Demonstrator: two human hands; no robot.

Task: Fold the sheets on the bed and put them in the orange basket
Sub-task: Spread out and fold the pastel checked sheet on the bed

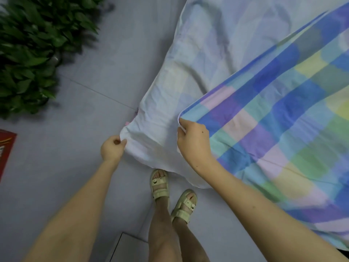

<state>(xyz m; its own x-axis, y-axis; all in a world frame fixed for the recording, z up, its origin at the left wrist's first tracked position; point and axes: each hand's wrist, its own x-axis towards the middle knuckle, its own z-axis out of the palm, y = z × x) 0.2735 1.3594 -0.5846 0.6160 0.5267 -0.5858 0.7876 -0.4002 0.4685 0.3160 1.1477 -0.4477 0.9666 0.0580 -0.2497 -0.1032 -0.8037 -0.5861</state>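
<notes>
left hand [112, 149] grip pinches sheet [273, 120] pale corner | right hand [194, 140] grip pinches checked corner

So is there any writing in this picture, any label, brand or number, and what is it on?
No text here can be read.
On the red flat thing at the left edge: pale marks, maybe lettering, cut off by the frame and too blurred to read.
On the checked sheet: coloured squares only, no writing.
On the sandals: a small ornament, no legible brand.
</notes>
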